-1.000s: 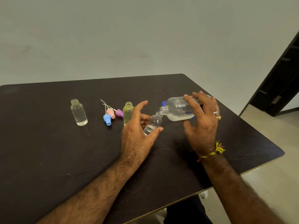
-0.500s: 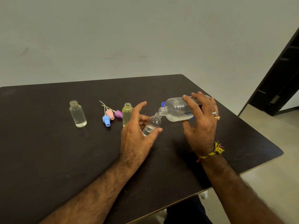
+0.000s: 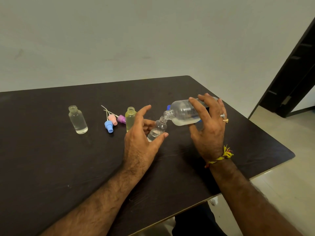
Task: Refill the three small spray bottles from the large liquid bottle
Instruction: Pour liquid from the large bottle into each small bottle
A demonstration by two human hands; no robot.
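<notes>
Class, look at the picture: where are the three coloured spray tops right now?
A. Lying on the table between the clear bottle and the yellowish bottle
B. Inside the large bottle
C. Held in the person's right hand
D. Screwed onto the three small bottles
A: the blue spray top, pink spray top and purple spray top lie on the table, between the open-necked clear bottle and the yellowish bottle.

near table (image 3: 51, 167): open | left-centre blocked: clear bottle (image 3: 78, 119), spray caps (image 3: 112, 120), yellow bottle (image 3: 130, 117)
</notes>
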